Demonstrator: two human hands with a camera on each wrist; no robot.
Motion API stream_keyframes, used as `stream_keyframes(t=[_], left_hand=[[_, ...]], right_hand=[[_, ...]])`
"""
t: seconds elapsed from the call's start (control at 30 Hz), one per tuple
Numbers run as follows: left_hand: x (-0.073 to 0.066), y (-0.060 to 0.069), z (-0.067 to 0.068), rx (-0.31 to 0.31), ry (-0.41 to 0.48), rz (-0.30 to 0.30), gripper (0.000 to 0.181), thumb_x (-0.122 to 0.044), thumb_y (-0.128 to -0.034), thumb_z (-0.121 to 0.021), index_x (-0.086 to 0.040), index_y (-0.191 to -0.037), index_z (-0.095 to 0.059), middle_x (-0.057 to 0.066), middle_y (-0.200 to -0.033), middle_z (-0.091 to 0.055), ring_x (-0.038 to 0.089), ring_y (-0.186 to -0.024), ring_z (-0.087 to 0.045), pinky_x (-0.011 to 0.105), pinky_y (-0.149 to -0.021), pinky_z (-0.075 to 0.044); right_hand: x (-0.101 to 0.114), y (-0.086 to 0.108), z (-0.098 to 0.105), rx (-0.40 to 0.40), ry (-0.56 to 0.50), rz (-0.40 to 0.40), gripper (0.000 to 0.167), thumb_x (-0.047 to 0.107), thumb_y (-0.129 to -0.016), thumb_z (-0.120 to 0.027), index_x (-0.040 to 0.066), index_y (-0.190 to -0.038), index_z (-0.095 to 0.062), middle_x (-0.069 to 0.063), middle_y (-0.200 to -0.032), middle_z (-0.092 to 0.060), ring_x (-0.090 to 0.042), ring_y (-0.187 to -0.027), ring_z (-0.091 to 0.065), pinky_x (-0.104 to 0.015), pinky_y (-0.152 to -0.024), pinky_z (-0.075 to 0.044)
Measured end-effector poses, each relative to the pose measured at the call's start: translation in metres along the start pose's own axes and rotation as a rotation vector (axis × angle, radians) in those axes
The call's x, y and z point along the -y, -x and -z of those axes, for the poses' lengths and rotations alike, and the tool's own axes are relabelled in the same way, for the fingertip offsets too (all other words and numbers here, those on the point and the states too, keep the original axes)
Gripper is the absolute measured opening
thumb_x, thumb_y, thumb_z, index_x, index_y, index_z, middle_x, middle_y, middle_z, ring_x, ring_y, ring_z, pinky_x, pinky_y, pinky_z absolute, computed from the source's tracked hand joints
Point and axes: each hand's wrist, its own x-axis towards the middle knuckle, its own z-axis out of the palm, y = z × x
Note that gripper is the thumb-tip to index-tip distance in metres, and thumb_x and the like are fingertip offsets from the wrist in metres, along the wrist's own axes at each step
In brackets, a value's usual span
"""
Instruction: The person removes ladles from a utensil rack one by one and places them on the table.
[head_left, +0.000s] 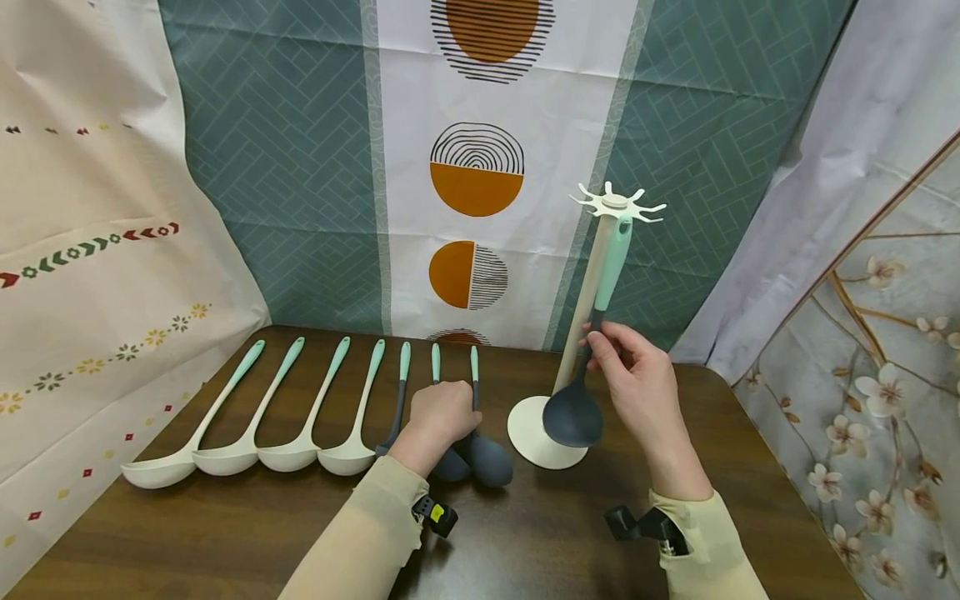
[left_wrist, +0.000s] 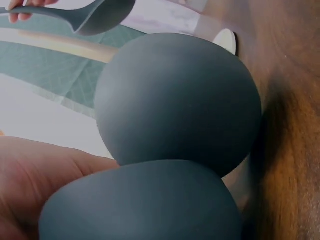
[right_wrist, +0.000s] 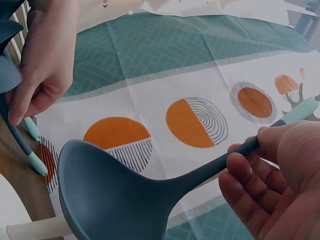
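Observation:
My right hand [head_left: 637,379] pinches the dark grey handle of a ladle [head_left: 573,414] between thumb and fingers. This ladle is held upright, bowl down, before a cream utensil stand [head_left: 581,308]. Its mint handle end is at the stand's hooks [head_left: 617,202]; whether it hangs on one I cannot tell. Low over the table, my left hand [head_left: 441,412] grips the handle of the rightmost dark ladle [head_left: 491,462] in the row. Another dark ladle [left_wrist: 140,205] lies against that one in the left wrist view. The left fingers [right_wrist: 22,102] show curled at the handle in the right wrist view.
Several cream ladles with mint handles [head_left: 288,454] lie in a row on the brown table [head_left: 517,533], left of the dark ones. The stand's round base [head_left: 528,429] is right of the row. Patterned cloths [head_left: 285,167] hang behind and at both sides.

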Motion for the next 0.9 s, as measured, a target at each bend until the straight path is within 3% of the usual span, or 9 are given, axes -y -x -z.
stream_keyframes(t=[0.23,0.37,0.63,0.9], left_hand=[[-0.001,0.002,0.007,-0.048,0.014,-0.011,0.050,-0.033,-0.1033,-0.077,-0.017,-0.059,-0.060,-0.002,-0.057,-0.051,0.020,-0.056,-0.055,0.037,-0.054,-0.043],[-0.003,0.004,0.013,-0.103,0.049,-0.023,0.051,-0.036,-0.1059,-0.075,-0.018,-0.060,-0.061,-0.003,-0.055,-0.050,0.020,-0.055,-0.055,0.037,-0.053,-0.043],[-0.010,0.012,0.028,-0.211,0.096,-0.062,0.026,-0.033,-0.1082,-0.073,-0.018,-0.087,-0.072,-0.004,-0.067,-0.059,0.019,-0.061,-0.057,0.038,-0.056,-0.047],[-0.019,0.024,0.038,-0.307,0.121,-0.125,0.019,-0.033,-0.1081,-0.074,-0.017,-0.099,-0.078,-0.007,-0.071,-0.060,0.015,-0.060,-0.055,0.036,-0.055,-0.048]], right_hand=[[-0.003,-0.003,0.002,0.032,0.048,-0.013,0.026,0.026,-0.112,-0.069,0.006,-0.126,-0.079,-0.008,-0.117,-0.081,-0.014,-0.087,-0.071,-0.020,-0.074,-0.053],[-0.004,-0.003,0.003,0.043,0.103,-0.024,0.027,0.026,-0.113,-0.067,0.006,-0.125,-0.079,-0.010,-0.109,-0.080,-0.017,-0.088,-0.071,-0.020,-0.076,-0.053],[0.007,-0.009,0.012,0.019,0.185,-0.024,0.033,0.036,-0.113,-0.066,0.008,-0.127,-0.078,-0.011,-0.090,-0.076,-0.026,-0.090,-0.072,-0.023,-0.075,-0.051],[0.014,-0.020,0.017,-0.002,0.200,0.018,0.042,0.041,-0.118,-0.055,0.008,-0.137,-0.073,-0.009,-0.112,-0.077,-0.009,-0.087,-0.071,-0.022,-0.080,-0.053]])
